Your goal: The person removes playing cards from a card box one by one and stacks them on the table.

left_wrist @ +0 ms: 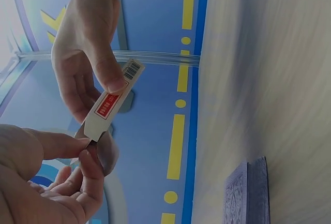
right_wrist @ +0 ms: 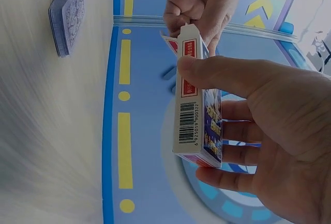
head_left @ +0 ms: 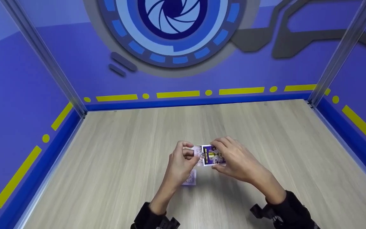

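Above the table, my right hand (head_left: 238, 157) grips a small printed playing card box (head_left: 212, 156), thumb on one narrow side and fingers around the other. That side carries a barcode (right_wrist: 189, 123) and a red label. The box's end toward my left hand (head_left: 180, 163) is open, with a flap (right_wrist: 169, 43) standing out. Between thumb and fingertips, my left hand pinches the flap at this end. A pale patterned piece (head_left: 197, 152) shows there in the head view. Below the hands, a stacked deck of playing cards (head_left: 190, 178) lies on the table, partly hidden by my left hand.
The wood-grain table (head_left: 122, 152) is enclosed at the back and sides by blue printed panels (head_left: 75, 63) with yellow dashes. Metal posts (head_left: 51, 66) stand at the back corners. Black wrist straps (head_left: 289, 206) sit on both arms.
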A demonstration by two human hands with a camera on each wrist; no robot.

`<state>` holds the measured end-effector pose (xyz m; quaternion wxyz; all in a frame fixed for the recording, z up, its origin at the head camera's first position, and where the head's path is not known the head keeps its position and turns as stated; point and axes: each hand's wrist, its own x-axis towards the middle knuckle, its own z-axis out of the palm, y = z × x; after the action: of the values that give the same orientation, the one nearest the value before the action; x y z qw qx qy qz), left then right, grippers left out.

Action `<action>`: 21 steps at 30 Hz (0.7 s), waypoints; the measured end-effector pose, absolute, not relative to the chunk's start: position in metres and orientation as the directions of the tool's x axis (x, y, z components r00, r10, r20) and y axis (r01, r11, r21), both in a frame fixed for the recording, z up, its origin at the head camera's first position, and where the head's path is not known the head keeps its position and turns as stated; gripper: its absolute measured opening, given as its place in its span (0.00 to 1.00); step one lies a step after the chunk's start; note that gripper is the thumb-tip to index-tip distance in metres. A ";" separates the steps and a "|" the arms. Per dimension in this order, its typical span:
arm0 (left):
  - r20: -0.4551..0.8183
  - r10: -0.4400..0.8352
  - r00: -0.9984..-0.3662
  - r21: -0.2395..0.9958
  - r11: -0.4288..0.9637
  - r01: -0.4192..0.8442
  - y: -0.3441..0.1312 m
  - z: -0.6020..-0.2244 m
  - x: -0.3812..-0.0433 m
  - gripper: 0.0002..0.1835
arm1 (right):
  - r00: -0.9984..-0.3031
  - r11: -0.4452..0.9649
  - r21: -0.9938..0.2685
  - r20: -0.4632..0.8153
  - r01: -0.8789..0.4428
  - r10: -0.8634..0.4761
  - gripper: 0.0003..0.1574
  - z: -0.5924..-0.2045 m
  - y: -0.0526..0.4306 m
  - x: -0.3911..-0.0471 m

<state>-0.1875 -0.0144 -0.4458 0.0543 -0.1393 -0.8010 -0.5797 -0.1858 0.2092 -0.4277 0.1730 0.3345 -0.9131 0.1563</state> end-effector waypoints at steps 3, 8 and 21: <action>0.241 0.158 -0.958 0.916 0.288 0.278 -0.017 -0.442 -0.187 0.24 | -0.731 0.743 -0.169 0.413 -0.648 -0.543 0.45 -0.428 0.210 -0.186; 0.241 0.148 -0.959 0.913 0.301 0.276 -0.023 -0.436 -0.187 0.30 | -0.758 0.759 -0.189 0.387 -0.622 -0.525 0.46 -0.428 0.211 -0.187; 0.248 0.226 -0.942 0.731 0.595 0.335 -0.032 -0.431 -0.189 0.22 | -0.767 0.751 -0.232 0.385 -0.618 -0.513 0.45 -0.430 0.216 -0.192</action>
<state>-0.1891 -0.0321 -0.4309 0.0646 -0.1573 -0.8906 -0.4219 -0.1921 0.2161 -0.4304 0.1504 0.3061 -0.9236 0.1753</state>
